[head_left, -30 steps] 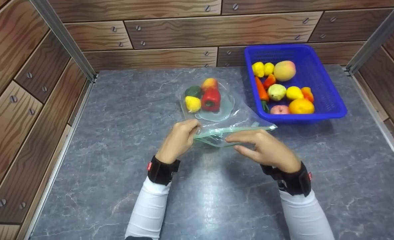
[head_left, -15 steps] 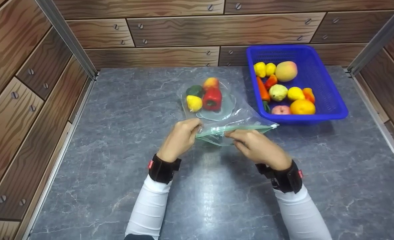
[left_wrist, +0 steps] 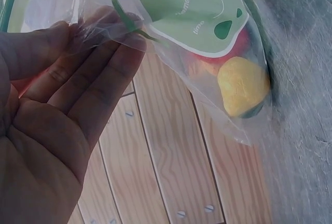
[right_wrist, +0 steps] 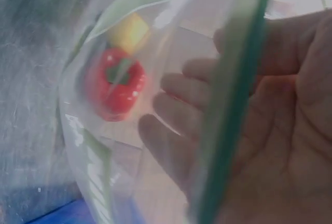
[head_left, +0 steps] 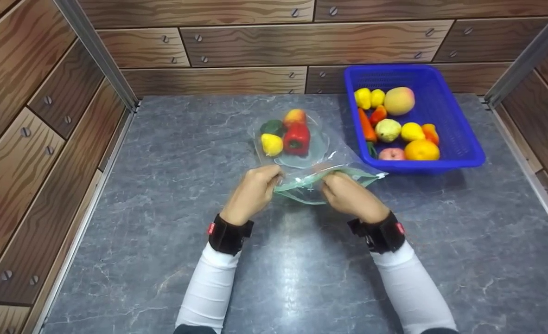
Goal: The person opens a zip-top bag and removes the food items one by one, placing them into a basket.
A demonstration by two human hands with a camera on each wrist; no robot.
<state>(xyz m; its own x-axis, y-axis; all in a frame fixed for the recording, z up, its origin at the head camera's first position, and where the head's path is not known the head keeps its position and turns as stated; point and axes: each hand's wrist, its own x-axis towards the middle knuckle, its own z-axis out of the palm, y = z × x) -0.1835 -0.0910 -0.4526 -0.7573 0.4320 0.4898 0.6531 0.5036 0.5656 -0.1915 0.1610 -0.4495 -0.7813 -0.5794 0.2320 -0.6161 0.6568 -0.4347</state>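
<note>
A clear zip bag (head_left: 339, 155) with a green zip strip lies on the grey tabletop. Inside it are a red bell pepper (head_left: 297, 139), a yellow lemon-like piece (head_left: 271, 144), a dark green piece (head_left: 272, 127) and a red-yellow fruit (head_left: 295, 117). My left hand (head_left: 253, 192) pinches the left end of the bag's mouth between thumb and fingers. My right hand (head_left: 353, 197) is at the mouth. In the right wrist view its extended fingers (right_wrist: 179, 107) show through the film, and the green zip strip (right_wrist: 233, 115) crosses in front of the palm.
A blue basket (head_left: 457, 125) stands at the back right, close to the bag. It holds several fruits and vegetables, among them an orange (head_left: 421, 150), a peach (head_left: 399, 100) and a carrot (head_left: 366, 125). Wood-patterned walls (head_left: 311, 44) enclose the back and sides.
My right hand has moved left and inward, its fingers passing into the bag's mouth, where the near edge now stands further apart. The left hand keeps its pinch.
</note>
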